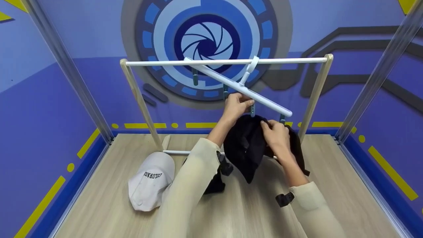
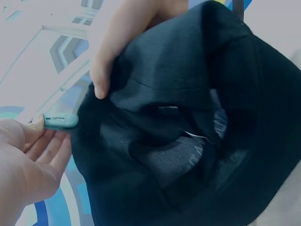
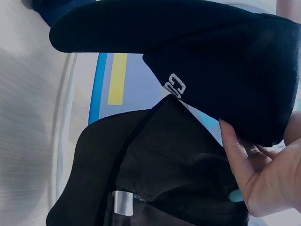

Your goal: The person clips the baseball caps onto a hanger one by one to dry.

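Observation:
A white hanger (image 1: 238, 86) hangs tilted, its right end lower, with several teal clips along it. My left hand (image 1: 236, 106) pinches one clip (image 2: 61, 121) in its middle part. Beside that clip, my right hand (image 1: 278, 135) pinches the edge of a black cap (image 1: 245, 147), whose brim points down. In the right wrist view this cap bears white embroidered letters (image 3: 175, 85). A second black cap (image 3: 164, 165), with a silver buckle (image 3: 123, 203), hangs by the right-end clip (image 1: 282, 119). The held cap's edge looks close to the left clip; whether it sits inside cannot be told.
The hanger hooks over the white bar (image 1: 152, 62) of a wooden-sided rack (image 1: 140, 102). A light grey cap (image 1: 152, 185) lies on the wood-grain table (image 1: 102, 198) at the left. Another black item (image 1: 216, 185) lies partly behind my left sleeve. Blue printed walls stand around.

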Demonstrator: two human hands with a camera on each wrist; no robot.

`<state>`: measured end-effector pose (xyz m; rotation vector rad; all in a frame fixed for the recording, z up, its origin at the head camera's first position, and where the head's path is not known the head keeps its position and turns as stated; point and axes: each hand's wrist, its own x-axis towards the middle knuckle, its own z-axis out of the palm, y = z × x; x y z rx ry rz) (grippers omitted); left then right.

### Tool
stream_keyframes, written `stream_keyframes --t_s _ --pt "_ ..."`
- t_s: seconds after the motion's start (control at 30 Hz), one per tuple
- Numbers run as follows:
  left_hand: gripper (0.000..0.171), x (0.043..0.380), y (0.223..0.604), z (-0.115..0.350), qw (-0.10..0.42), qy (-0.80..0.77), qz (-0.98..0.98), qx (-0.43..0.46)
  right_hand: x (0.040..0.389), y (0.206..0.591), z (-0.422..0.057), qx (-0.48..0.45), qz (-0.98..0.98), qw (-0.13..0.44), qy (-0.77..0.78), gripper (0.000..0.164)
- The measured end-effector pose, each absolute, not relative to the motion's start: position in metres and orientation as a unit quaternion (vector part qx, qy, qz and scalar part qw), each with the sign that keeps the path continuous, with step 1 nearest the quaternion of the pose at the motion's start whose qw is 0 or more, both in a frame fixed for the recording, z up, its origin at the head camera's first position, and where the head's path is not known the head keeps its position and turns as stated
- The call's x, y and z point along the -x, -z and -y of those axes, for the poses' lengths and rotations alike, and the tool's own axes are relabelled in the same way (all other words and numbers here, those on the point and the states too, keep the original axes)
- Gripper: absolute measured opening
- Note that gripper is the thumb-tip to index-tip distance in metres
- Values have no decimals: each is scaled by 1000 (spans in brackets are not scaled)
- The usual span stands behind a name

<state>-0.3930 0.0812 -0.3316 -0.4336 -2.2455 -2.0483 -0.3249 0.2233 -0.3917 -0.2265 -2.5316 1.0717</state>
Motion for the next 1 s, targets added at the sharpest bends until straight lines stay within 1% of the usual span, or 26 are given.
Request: stream_keyframes --t_s 0.3,0.53,0.83,1.0 --pt "11 391 335 -82 49 641 753 140 325 379 -222 66 898 190 -391 34" --pt "11 390 337 -86 70 620 765 162 323 375 -225 50 900 194 -388 35" --pt "25 384 338 -91 79 580 785 202 322 376 -232 56 905 200 -371 37" --pt "28 383 340 -91 88 567 793 204 321 377 -234 48 908 188 -372 41"
